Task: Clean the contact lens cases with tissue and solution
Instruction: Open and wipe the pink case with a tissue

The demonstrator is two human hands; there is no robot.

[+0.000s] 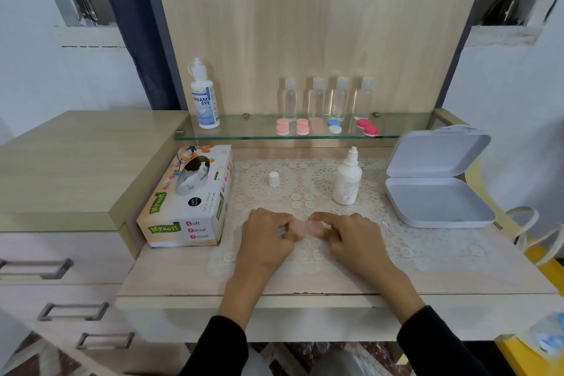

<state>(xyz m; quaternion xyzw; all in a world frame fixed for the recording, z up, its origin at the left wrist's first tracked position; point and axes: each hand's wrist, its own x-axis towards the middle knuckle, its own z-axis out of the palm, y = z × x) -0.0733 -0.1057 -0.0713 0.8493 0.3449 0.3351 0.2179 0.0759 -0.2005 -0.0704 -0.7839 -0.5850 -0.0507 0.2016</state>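
Observation:
A pale pink contact lens case (306,227) lies on the lace mat at the front of the desk. My left hand (265,236) pinches its left end and my right hand (349,235) pinches its right end. An uncapped white solution bottle (347,180) stands behind my right hand, and its white cap (274,179) sits apart to the left. The Mysoft tissue box (190,198) lies to the left of my hands. Several more lens cases sit on the glass shelf: pink ones (292,126), a blue and white one (334,126) and a red one (367,127).
A larger Dream Eye bottle (204,98) and several clear small bottles (328,99) stand on the glass shelf (244,131). An open white hinged box (436,189) sits at the right. Drawers (61,284) are at the left.

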